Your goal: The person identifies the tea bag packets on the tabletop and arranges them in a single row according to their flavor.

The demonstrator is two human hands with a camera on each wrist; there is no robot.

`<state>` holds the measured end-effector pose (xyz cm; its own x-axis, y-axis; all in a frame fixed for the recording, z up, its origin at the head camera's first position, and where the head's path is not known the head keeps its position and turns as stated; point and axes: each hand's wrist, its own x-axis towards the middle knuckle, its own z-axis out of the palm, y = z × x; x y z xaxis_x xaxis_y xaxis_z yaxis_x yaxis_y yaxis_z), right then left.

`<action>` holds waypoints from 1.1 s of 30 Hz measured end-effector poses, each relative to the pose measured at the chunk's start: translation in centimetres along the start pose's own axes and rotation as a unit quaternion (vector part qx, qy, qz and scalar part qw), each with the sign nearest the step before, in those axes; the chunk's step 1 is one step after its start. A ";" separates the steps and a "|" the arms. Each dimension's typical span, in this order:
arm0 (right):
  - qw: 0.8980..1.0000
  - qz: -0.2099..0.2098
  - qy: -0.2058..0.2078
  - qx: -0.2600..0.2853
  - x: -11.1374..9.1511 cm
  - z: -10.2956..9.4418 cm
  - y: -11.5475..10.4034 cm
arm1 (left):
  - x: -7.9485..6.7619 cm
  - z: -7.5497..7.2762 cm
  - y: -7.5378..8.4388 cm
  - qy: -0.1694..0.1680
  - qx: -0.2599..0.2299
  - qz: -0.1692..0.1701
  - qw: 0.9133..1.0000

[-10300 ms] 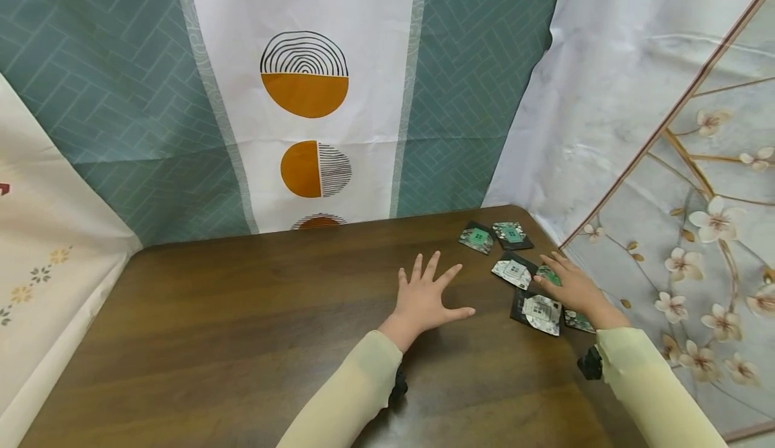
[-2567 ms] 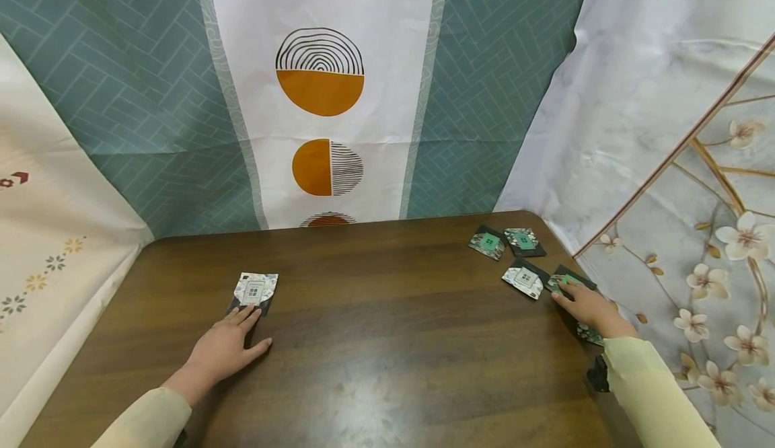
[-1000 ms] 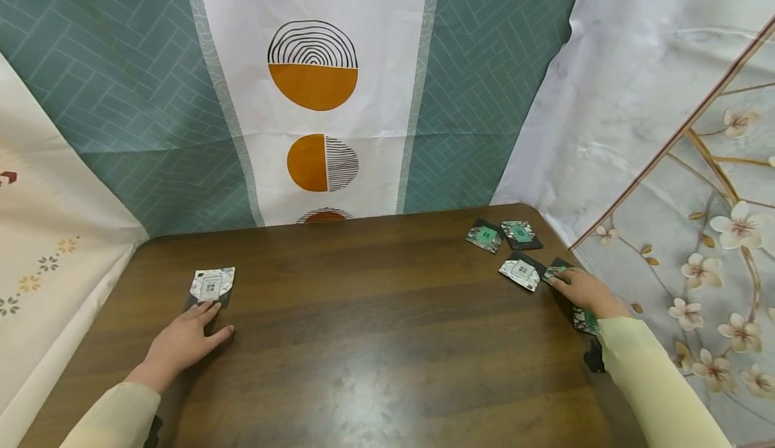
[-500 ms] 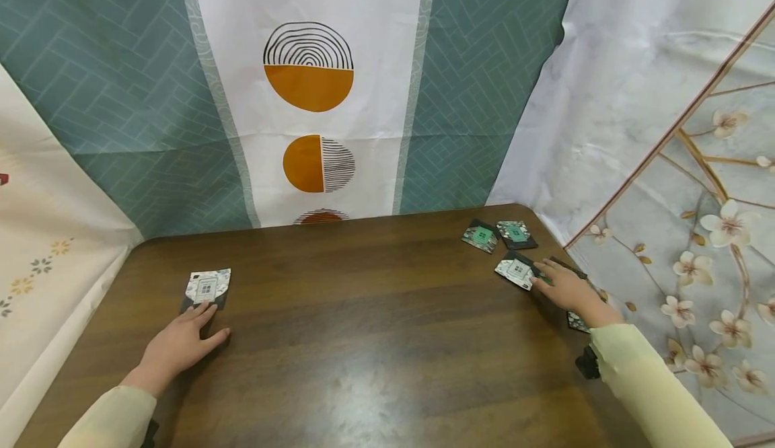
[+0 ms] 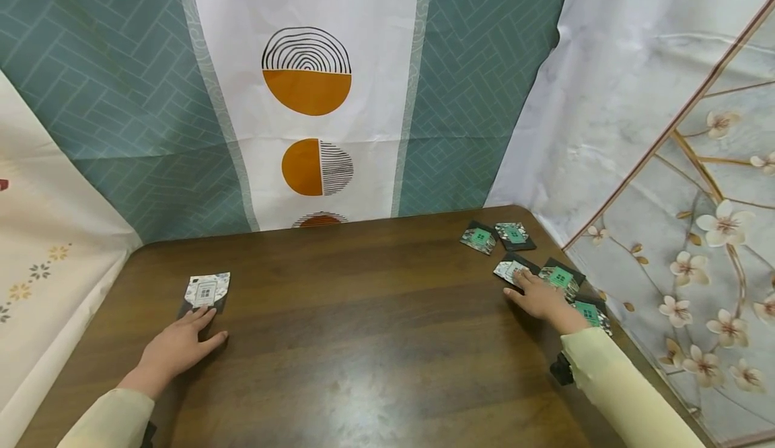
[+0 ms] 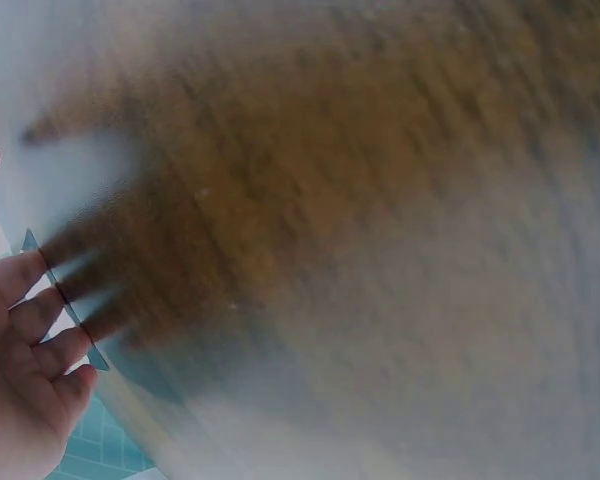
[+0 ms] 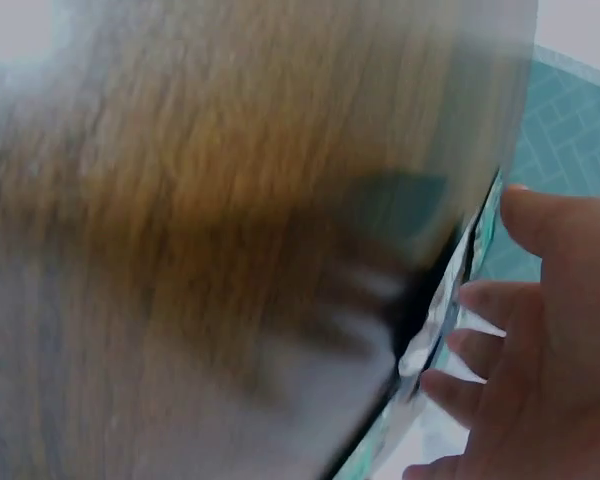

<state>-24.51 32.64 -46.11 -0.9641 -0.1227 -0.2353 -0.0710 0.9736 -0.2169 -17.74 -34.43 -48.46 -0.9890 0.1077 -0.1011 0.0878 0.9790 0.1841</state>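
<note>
My left hand [image 5: 178, 347] lies low at the left of the brown table, fingers extended, fingertips on the lower dark edge of a flat black packet [image 5: 206, 291] with a white patterned label. The left wrist view shows the left hand's fingers [image 6: 60, 352] along that packet's thin edge. At the right, my right hand [image 5: 539, 296] reaches with its fingertips over another white-labelled packet [image 5: 507, 270], partly covering it. Its fingers [image 7: 475, 352] are extended, close against the packets in the right wrist view. Beside that hand are green-labelled packets [image 5: 560, 278], one partly behind the wrist.
Two more green-labelled packets, one on the left [image 5: 478, 239] and one on the right [image 5: 514, 234], lie near the far right corner. A patterned curtain [image 5: 315, 98] hangs behind the brown table [image 5: 363, 313]. A floral cloth [image 5: 696, 286] borders its right side.
Over the earlier frames, a white-labelled packet went from the right group to the left with my left hand. My right hand has just shifted left from a green-labelled packet to the white-labelled one.
</note>
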 end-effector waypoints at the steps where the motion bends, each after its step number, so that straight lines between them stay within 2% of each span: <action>1: 1.000 0.006 -0.007 0.000 0.1 0.1 -0.1 | 0.0 0.0 0.0 0.002 0.000 0.001 1.000; 9: 1.000 0.020 -0.016 -0.017 0.5 0.2 -0.3 | 0.0 0.1 0.0 0.001 -0.002 0.002 1.000; 15: 1.000 0.012 -0.008 -0.019 0.5 0.2 -0.5 | 0.0 0.1 0.1 0.006 0.007 0.006 1.000; 22: 1.000 0.000 -0.019 -0.002 -0.1 0.2 -0.6 | -0.1 0.7 0.2 0.011 0.005 0.011 1.000; 33: 0.998 -0.062 -0.016 0.014 -0.6 0.7 -1.7 | -0.3 0.4 0.0 0.019 0.007 0.009 1.000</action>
<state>-23.65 30.94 -46.27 -0.9397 -0.2477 -0.2358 -0.1808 0.9451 -0.2722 -17.44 -34.38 -48.79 -0.9910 0.1194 -0.0604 0.1075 0.9793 0.1717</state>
